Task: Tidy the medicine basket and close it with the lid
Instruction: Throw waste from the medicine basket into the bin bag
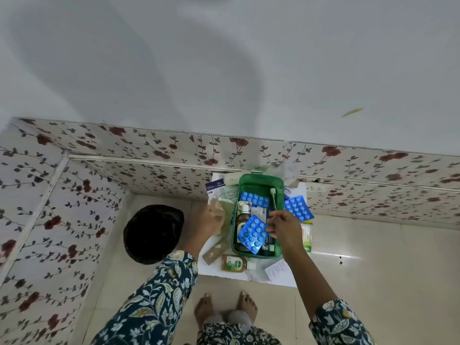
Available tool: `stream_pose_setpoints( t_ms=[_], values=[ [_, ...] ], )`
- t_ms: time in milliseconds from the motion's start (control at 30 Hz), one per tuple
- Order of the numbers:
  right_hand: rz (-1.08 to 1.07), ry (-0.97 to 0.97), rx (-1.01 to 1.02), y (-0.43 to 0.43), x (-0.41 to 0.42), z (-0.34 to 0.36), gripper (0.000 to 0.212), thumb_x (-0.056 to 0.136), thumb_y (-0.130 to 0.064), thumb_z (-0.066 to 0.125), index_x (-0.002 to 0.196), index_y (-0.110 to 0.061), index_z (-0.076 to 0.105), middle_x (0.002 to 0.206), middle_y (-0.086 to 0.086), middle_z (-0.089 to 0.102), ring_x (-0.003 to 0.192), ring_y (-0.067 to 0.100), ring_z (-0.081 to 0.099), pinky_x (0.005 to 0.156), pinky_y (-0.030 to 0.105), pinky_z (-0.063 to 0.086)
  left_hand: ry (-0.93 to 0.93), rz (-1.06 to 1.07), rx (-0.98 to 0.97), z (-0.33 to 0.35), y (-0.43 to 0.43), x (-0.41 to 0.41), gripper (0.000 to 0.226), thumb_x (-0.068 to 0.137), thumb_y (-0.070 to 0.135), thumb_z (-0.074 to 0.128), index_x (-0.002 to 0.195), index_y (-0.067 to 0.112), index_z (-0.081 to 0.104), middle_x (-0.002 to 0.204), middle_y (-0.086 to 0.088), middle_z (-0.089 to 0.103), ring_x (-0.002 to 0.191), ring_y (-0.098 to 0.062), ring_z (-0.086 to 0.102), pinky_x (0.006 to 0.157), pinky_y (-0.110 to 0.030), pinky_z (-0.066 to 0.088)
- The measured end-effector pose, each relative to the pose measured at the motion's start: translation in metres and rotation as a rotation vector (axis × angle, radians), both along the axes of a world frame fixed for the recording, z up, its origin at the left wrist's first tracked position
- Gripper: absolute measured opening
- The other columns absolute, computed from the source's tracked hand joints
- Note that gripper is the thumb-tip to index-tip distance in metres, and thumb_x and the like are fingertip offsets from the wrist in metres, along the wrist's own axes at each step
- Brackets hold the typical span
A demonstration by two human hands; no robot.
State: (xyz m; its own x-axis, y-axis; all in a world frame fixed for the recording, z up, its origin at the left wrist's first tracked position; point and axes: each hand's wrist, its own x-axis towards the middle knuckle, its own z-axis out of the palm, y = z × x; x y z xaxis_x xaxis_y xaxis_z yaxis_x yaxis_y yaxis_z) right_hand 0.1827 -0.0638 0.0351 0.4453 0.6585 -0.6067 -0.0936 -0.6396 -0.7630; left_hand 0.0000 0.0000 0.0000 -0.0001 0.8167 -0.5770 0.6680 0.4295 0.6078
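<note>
The green plastic basket (257, 185) is a rounded rectangle with glossy walls, sitting on a small white table (286, 280) pushed against a wall papered with red roses. Inside it lie foil blister strips: one blue strip (254, 198) flat near the far end, a brown glass bottle (242, 220) with a white cap beneath. A second amber bottle (234, 263) lies on its side on the table at the basket's 7 o'clock, and another blue blister sheet (298, 207) rests outside at the basket's 2 o'clock.

The right hand (283, 227) is over the basket's near right part, fingers pinched narrowly on a thin white stick-like tool (273, 199) that rises toward 12 o'clock; the same hand's lower fingers touch the edge of a tilted blue blister sheet (252, 235) lying at its 9 o'clock over the basket. The left hand (211, 219) is just outside the basket's left wall, at its 9 o'clock, closed around pale cardboard cartons (221, 207). A dark round object (153, 232) sits on the tiled floor farther left.
</note>
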Motion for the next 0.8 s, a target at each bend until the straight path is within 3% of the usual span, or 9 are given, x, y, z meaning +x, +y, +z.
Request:
stream_pose_setpoints(
  t_ms=[100,167,267,367,533,667,733,800],
  values=[
    [-0.065,-0.072,0.016,0.017,0.005,-0.012,0.024,0.09,0.0,0.042,0.083,-0.012,0.061,0.083,0.011,0.061,0.063,0.02,0.058,0.065,0.037,0.05,0.16,-0.107,0.027,-0.023,0.014,-0.001,0.031,0.084,0.021,0.061,0.111,0.006,0.061,0.109,-0.017,0.066,0.099,-0.033,0.062,0.086,-0.043,0.053],
    [-0.044,-0.197,0.031,0.034,0.013,-0.02,0.023,0.088,-0.002,0.045,0.101,-0.008,0.064,0.098,0.014,0.061,0.083,0.027,0.059,0.079,0.043,0.051,0.297,-0.185,-0.044,-0.038,0.02,-0.003,0.052,0.087,0.03,0.056,0.134,0.012,0.043,0.129,-0.018,0.055,0.119,-0.034,0.052,0.098,-0.041,0.046],
    [-0.005,-0.341,0.042,0.068,0.033,-0.029,0.028,0.087,-0.007,0.052,0.109,-0.014,0.067,0.123,0.02,0.055,0.106,0.032,0.054,0.093,0.042,0.047,0.337,-0.138,-0.145,-0.058,0.028,0.0,0.06,0.09,0.026,0.054,0.141,0.006,0.029,0.137,-0.021,0.045,0.125,-0.035,0.045,0.1,-0.04,0.041],
    [-0.005,-0.32,-0.075,0.097,0.054,-0.042,0.027,0.087,-0.019,0.056,0.111,-0.021,0.066,0.13,0.018,0.054,0.123,0.034,0.045,0.109,0.047,0.033,0.342,-0.121,-0.164,-0.075,0.031,-0.001,0.061,0.087,0.028,0.059,0.138,0.005,0.034,0.137,-0.02,0.046,0.126,-0.033,0.046,0.098,-0.038,0.042],
    [0.089,-0.115,-0.166,0.119,0.069,-0.062,0.032,0.089,-0.022,0.053,0.12,-0.018,0.061,0.135,0.008,0.055,0.126,0.029,0.045,0.113,0.044,0.029,0.233,-0.065,-0.143,-0.091,0.037,-0.008,0.05,0.079,0.021,0.07,0.122,0.003,0.053,0.124,-0.02,0.058,0.116,-0.033,0.054,0.093,-0.039,0.049],
    [-0.059,-0.051,-0.096,0.122,0.066,-0.057,0.032,0.088,-0.02,0.057,0.117,-0.008,0.063,0.131,0.014,0.058,0.118,0.03,0.052,0.104,0.039,0.038,-0.029,0.142,-0.149,-0.081,0.039,-0.011,0.006,0.081,0.001,0.066,0.086,0.001,0.063,0.094,-0.021,0.065,0.095,-0.032,0.061,0.072,-0.033,0.045],
    [-0.156,-0.057,-0.011,0.118,0.061,-0.041,0.03,0.088,-0.019,0.057,0.115,-0.009,0.064,0.129,0.01,0.059,0.108,0.021,0.052,0.095,0.033,0.037,-0.138,0.222,-0.154,-0.072,0.04,-0.016,0.023,0.083,-0.002,0.062,0.066,0.011,0.054,0.076,-0.011,0.058,0.082,-0.023,0.056,0.061,-0.028,0.039],
    [-0.186,-0.071,0.083,0.11,0.051,-0.019,0.027,0.088,-0.016,0.057,0.113,-0.01,0.065,0.125,0.007,0.061,0.104,0.014,0.05,0.089,0.029,0.035,-0.212,0.287,-0.157,-0.056,0.041,-0.022,0.031,0.085,0.0,0.06,0.061,0.015,0.047,0.067,-0.003,0.051,0.067,-0.018,0.05,0.053,-0.025,0.034]
  ],
)
